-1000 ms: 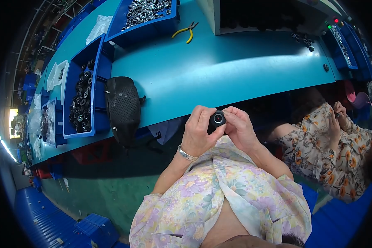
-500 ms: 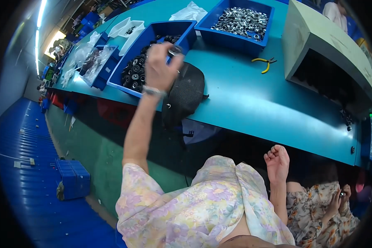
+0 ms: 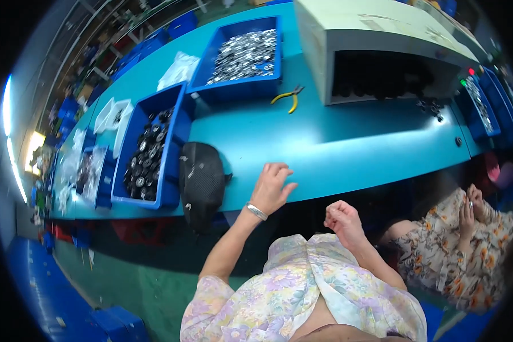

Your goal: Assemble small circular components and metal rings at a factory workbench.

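Your left hand (image 3: 272,187) is empty, fingers loosely spread, over the tabletop (image 3: 262,137) by its front edge. Right hand (image 3: 344,221) is loosely clenched just off that edge; nothing shows in it, but can't tell what's inside the curl.

Black round parts (image 3: 145,162) lie heaped in the blue bin (image 3: 181,128) toward the tabletop's left end, near the front edge. Squat, disc-like, some with pale ring centers. Look light and stiff, probably plastic; smooth rims may slip a bit. I'd pinch one across its outer rim, thumb opposite two fingers, off the center.

Black mesh bag (image 3: 202,185) sits between bin and your left hand, hanging over the front edge. Woven, looks soft; likely sags if you grab it.

Toward the back edge: shiny metallic pieces (image 3: 245,57), hard-looking, in another blue bin; yellow-handled pliers (image 3: 294,101) just beside it.
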Demonstrator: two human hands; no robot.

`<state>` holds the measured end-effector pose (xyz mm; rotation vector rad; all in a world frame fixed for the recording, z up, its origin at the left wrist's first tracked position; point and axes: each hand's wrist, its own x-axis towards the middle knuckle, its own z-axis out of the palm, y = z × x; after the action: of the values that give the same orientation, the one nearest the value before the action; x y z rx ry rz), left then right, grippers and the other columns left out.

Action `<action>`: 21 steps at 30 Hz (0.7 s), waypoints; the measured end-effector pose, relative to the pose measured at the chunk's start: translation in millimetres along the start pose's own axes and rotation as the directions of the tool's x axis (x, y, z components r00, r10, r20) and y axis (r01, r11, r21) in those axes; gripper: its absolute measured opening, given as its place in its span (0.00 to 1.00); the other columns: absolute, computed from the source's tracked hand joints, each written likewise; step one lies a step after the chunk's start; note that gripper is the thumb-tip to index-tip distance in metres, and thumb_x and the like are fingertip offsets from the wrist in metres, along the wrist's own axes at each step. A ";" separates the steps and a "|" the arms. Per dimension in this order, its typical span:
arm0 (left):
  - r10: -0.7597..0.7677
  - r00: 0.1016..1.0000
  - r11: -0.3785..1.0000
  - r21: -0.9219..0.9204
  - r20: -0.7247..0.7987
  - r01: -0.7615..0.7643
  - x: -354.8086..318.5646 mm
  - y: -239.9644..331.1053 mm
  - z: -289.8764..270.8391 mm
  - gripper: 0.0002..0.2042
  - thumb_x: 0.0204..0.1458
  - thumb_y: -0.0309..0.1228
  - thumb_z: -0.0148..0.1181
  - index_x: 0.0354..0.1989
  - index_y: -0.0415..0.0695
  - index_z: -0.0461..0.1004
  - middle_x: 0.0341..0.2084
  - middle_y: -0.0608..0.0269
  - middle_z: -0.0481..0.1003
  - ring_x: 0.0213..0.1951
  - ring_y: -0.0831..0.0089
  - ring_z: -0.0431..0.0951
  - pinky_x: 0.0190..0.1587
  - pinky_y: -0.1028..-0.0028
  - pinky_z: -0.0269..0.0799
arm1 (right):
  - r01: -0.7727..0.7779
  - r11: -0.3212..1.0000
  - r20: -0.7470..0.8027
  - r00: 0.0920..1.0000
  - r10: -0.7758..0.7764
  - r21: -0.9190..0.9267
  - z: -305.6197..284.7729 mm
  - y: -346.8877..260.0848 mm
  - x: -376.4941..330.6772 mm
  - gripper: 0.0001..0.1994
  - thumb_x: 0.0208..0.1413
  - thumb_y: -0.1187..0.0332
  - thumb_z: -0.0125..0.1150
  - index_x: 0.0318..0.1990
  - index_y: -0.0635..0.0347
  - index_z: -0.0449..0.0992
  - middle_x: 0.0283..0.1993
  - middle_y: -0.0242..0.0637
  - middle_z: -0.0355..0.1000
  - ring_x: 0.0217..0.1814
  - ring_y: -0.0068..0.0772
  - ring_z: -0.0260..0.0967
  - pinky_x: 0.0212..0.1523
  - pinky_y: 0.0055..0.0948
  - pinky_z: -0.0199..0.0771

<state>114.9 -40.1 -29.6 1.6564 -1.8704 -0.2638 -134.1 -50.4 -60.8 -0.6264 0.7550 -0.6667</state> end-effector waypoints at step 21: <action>0.166 0.986 0.981 -0.093 -0.032 -0.168 112.3 -33.9 95.2 0.13 0.43 0.25 0.64 0.38 0.40 0.72 0.41 0.54 0.72 0.45 0.53 0.68 0.48 0.59 0.66 | 0.453 0.045 0.231 0.535 -0.812 -0.890 -71.1 -209.3 215.0 0.06 0.51 0.73 0.54 0.35 0.65 0.72 0.33 0.49 0.72 0.35 0.48 0.71 0.36 0.37 0.72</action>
<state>86.8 -176.8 -87.4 1.4241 -1.9349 -0.2568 -136.2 -358.0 -39.2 -2.0637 1.1684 -1.2640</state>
